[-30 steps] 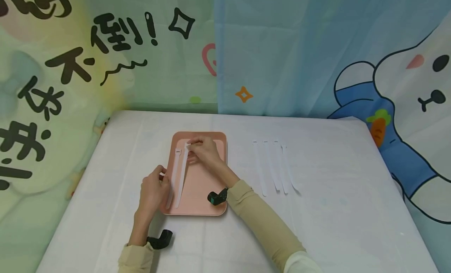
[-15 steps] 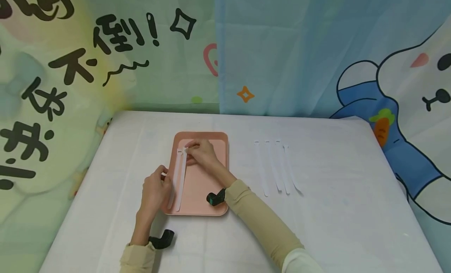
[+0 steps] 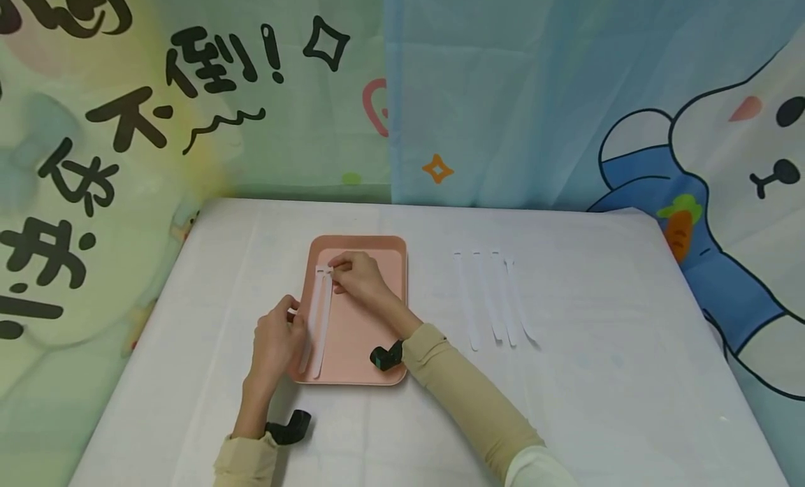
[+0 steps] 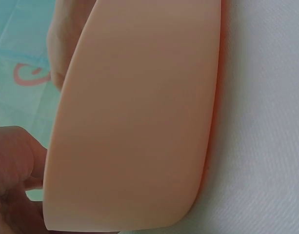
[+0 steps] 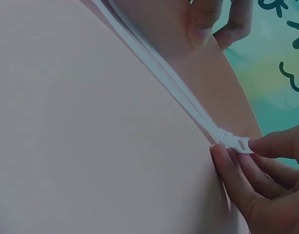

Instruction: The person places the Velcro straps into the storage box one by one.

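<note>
A pink tray (image 3: 361, 347) holds two white slotted-head straps lying lengthwise along its left side. My right hand (image 3: 361, 277) pinches the head of the inner strap (image 3: 323, 333) between thumb and fingers, near the tray's far left. In the right wrist view the strap's slotted head (image 5: 241, 145) sticks out between the fingertips, close against the other strap. The second strap (image 3: 307, 347) runs along the left wall. My left hand (image 3: 277, 337) grips the tray's left rim; in the right wrist view its fingers (image 5: 205, 29) come over that rim.
Several more white straps (image 3: 478, 298) lie side by side on the white tablecloth (image 3: 597, 375), right of the tray. Printed curtains (image 3: 490, 110) hang behind and left of the table. Black wrist cameras (image 3: 291, 427) sit on both wrists.
My right hand has drawn the inner strap slightly nearer and to the left, so its head now sits level with and beside the other strap's head. The left hand stays at the rim.
</note>
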